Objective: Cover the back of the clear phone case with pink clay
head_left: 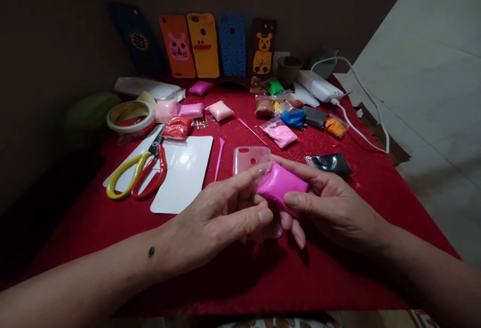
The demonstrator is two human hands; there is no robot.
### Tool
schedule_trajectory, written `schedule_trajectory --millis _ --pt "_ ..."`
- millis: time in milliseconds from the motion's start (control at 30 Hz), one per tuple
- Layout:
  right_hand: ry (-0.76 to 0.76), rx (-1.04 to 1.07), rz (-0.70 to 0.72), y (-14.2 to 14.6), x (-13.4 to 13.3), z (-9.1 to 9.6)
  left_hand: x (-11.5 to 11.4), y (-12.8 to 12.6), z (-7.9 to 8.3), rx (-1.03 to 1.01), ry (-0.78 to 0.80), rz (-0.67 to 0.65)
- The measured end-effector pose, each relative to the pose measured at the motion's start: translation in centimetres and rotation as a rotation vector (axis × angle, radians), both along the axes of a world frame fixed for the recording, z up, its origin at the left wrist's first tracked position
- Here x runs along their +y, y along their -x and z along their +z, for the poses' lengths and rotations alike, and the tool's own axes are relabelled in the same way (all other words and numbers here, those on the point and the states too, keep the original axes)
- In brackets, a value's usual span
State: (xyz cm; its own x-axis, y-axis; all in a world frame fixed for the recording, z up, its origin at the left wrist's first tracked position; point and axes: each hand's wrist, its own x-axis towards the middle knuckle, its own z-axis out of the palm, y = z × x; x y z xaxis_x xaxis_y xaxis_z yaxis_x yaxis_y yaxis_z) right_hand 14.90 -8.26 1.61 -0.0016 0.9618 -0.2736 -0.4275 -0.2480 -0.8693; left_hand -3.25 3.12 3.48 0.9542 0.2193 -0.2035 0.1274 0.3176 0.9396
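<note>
Both hands hold a bright pink clay packet (282, 183) in clear plastic above the red cloth. My left hand (221, 212) pinches the packet's left end, where the clear wrap sticks out. My right hand (330, 202) grips the right end, thumb on top and fingers beneath. A clear phone case (246, 157) lies flat on the cloth just behind my hands. A black clay packet (330, 163) lies to the right of my right hand.
Scissors (141, 170) with yellow and red handles rest on a white board (186, 172) at left. Several coloured clay packets (280, 132), a pink tool (219, 157), a tape roll (130, 116), decorated phone cases (205, 44) and a white charger (319, 87) with cable lie behind.
</note>
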Motion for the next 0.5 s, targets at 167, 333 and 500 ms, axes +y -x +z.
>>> schedule_trajectory --millis 167,333,500 --pt "0.052 0.007 0.054 -0.42 -0.16 0.04 0.30 0.10 -0.58 0.081 0.072 -0.038" --pt "0.066 0.010 0.095 -0.14 -0.54 0.14 0.71 -0.17 -0.66 0.090 0.106 -0.069" --pt "0.073 0.012 0.077 0.16 -0.57 0.14 0.89 -0.18 -0.42 0.066 0.064 -0.063"
